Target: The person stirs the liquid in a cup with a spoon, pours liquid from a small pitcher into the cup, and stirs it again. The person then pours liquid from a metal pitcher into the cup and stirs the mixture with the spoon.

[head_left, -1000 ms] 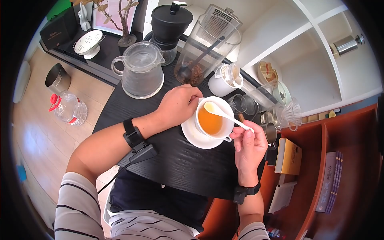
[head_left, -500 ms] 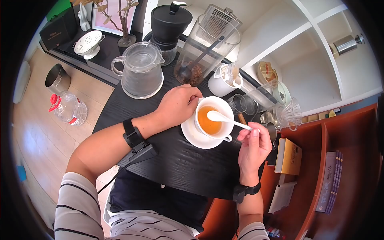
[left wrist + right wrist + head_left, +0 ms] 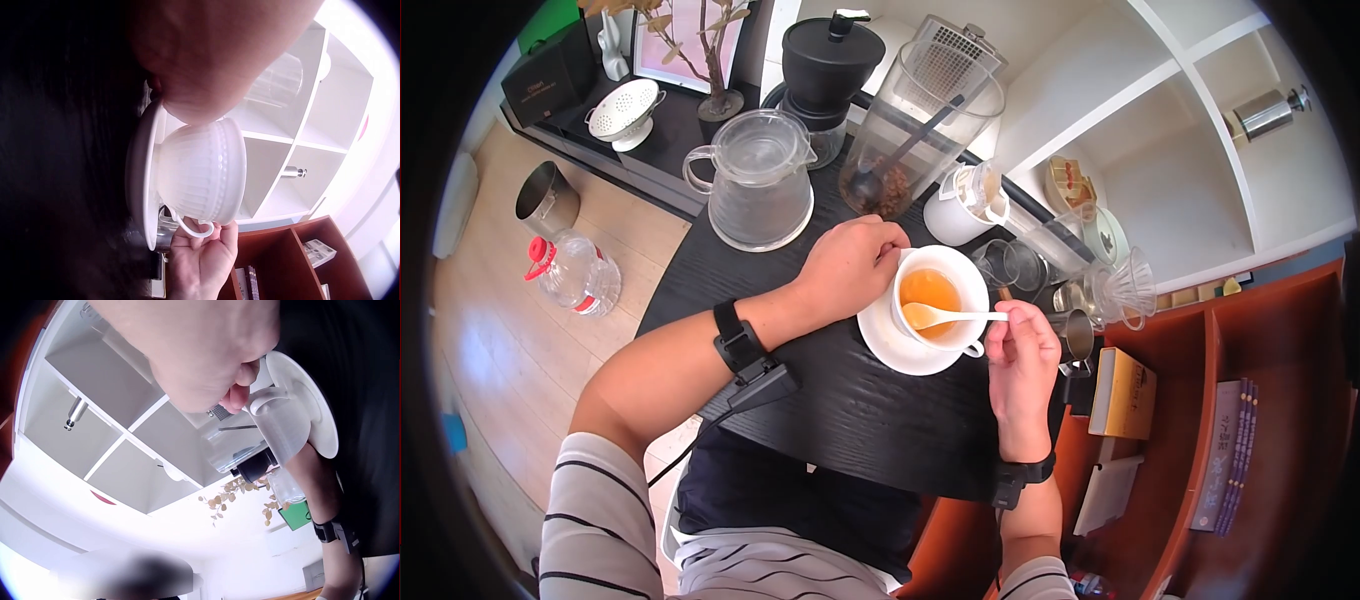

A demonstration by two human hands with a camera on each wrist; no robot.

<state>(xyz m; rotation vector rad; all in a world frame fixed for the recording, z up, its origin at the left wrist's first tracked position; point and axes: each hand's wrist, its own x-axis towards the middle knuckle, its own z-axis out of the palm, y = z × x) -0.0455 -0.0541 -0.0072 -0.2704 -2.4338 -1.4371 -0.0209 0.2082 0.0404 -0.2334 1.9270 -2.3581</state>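
A white cup (image 3: 974,284) of amber liquid stands on a white saucer (image 3: 880,340) on the black table. My right hand (image 3: 1024,372) pinches the handle end of a white spoon (image 3: 972,316), whose bowl dips into the liquid. At the cup's left side, my left hand (image 3: 852,266) has its fingers curled at the ear-like far handle or rim; the exact hold is hidden. In the left wrist view the ribbed cup (image 3: 199,172) sits upright on its saucer (image 3: 140,175), with the right hand (image 3: 203,262) beyond it.
Behind the cup stand a glass pitcher (image 3: 760,190), a black grinder (image 3: 830,60), a tall glass vessel with brown pieces (image 3: 920,120) and a white mug with a drip bag (image 3: 956,215). Glassware (image 3: 1125,290) stands to the right, beside a wooden bookshelf (image 3: 1180,400).
My right hand has shifted left and slightly forward, and the spoon's bowl has swung from the far side of the cup toward its near side. The left hand keeps its place at the cup.
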